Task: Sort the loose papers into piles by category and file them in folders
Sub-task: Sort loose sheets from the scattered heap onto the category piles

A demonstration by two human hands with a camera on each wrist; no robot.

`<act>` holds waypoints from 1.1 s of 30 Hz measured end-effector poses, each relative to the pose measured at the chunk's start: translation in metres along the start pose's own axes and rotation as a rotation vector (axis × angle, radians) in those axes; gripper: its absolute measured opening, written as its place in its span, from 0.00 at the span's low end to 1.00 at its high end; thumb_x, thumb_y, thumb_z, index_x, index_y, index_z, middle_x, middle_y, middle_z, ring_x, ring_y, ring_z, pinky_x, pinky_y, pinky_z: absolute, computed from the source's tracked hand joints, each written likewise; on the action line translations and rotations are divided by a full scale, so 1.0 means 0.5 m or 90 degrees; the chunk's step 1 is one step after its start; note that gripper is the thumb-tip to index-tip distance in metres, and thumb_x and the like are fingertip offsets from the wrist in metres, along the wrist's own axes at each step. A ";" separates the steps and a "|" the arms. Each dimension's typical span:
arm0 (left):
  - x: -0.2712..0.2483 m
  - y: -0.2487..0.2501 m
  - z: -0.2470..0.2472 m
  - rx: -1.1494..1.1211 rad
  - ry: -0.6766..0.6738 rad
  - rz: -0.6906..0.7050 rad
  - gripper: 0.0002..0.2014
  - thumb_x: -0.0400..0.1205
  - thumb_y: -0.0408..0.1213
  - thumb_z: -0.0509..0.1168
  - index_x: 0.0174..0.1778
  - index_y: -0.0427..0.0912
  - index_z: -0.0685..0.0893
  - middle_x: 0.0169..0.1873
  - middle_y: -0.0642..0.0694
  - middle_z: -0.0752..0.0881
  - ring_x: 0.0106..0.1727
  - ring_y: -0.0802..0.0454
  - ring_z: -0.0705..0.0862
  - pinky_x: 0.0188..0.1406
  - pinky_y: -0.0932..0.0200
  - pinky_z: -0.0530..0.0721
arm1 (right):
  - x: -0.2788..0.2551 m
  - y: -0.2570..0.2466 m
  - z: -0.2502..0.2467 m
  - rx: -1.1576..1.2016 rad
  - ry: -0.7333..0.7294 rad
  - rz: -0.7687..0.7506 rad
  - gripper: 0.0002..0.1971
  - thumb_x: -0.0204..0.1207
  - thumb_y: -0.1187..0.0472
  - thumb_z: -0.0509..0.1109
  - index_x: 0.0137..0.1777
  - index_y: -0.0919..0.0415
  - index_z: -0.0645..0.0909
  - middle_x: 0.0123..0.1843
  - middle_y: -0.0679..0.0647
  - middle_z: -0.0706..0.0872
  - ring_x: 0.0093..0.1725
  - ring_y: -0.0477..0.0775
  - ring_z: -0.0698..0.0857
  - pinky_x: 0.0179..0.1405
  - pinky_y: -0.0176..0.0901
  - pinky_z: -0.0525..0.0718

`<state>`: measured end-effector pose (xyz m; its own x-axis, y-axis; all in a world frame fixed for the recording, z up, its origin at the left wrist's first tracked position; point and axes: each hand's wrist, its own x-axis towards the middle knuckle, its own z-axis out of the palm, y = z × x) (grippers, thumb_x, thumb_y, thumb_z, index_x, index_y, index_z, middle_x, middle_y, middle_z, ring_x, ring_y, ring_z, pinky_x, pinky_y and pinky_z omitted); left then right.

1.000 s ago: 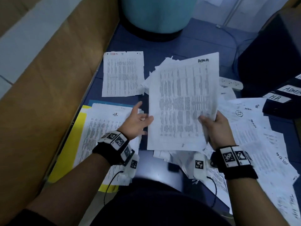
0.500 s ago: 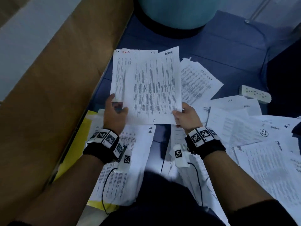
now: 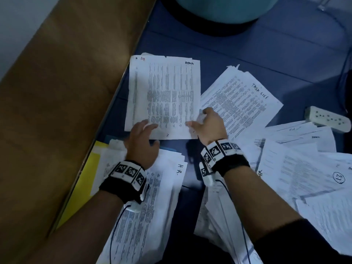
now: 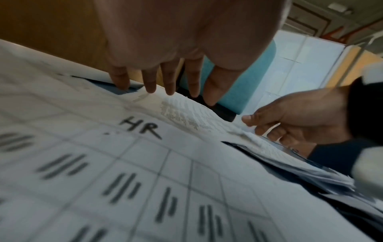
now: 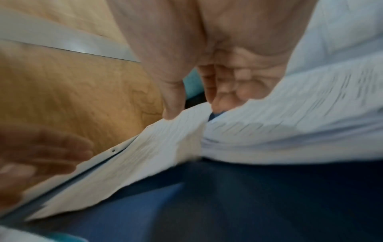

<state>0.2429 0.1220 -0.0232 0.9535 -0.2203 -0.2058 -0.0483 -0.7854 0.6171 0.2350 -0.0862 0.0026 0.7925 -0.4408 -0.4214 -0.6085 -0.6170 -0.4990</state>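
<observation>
**Admin sheet on the admin pile**

Left hand [image 3: 142, 139] palm down, fingers straight and spread, tips at the near left edge of the admin sheet [image 3: 167, 96]. Right hand [image 3: 208, 126] pinches its near right corner, thumb on top. Sheet lies on blue surface [image 3: 247, 54], above HR pile [image 3: 152, 197].

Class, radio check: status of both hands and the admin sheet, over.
Left hand open, fingers resting on admin sheet. Right hand pinching its near right corner. Sheet laid on admin pile; nothing in the way.
</observation>
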 end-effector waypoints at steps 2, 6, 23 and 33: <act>0.019 0.018 0.018 0.080 -0.067 0.012 0.23 0.80 0.39 0.66 0.72 0.56 0.75 0.81 0.52 0.61 0.83 0.51 0.53 0.77 0.41 0.50 | -0.012 0.032 -0.001 -0.209 0.032 -0.031 0.39 0.68 0.39 0.76 0.74 0.58 0.67 0.70 0.58 0.73 0.68 0.63 0.74 0.64 0.58 0.75; 0.041 0.028 0.046 0.203 -0.137 0.001 0.23 0.80 0.48 0.65 0.73 0.59 0.73 0.82 0.49 0.57 0.83 0.45 0.49 0.76 0.33 0.50 | -0.021 0.073 0.028 -0.351 0.054 -0.030 0.42 0.66 0.36 0.75 0.74 0.58 0.66 0.73 0.56 0.69 0.68 0.62 0.72 0.63 0.60 0.73; 0.032 0.035 0.016 0.167 -0.100 -0.030 0.21 0.78 0.39 0.66 0.68 0.49 0.77 0.80 0.44 0.62 0.82 0.45 0.56 0.78 0.37 0.56 | -0.051 0.132 -0.060 -0.466 -0.180 -0.211 0.23 0.81 0.70 0.59 0.75 0.54 0.71 0.83 0.53 0.64 0.79 0.59 0.66 0.74 0.71 0.70; -0.125 0.202 0.008 -0.064 -0.141 0.184 0.15 0.80 0.33 0.65 0.64 0.42 0.81 0.64 0.46 0.79 0.64 0.49 0.78 0.64 0.59 0.73 | -0.236 0.220 -0.114 -0.077 0.053 -0.142 0.14 0.80 0.59 0.68 0.63 0.61 0.80 0.69 0.56 0.78 0.64 0.60 0.80 0.64 0.52 0.78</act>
<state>0.1774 0.0544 0.0490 0.8170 -0.5528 -0.1641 -0.2665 -0.6143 0.7427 0.0769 -0.1393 0.0407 0.9101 -0.3343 -0.2449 -0.4133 -0.7759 -0.4767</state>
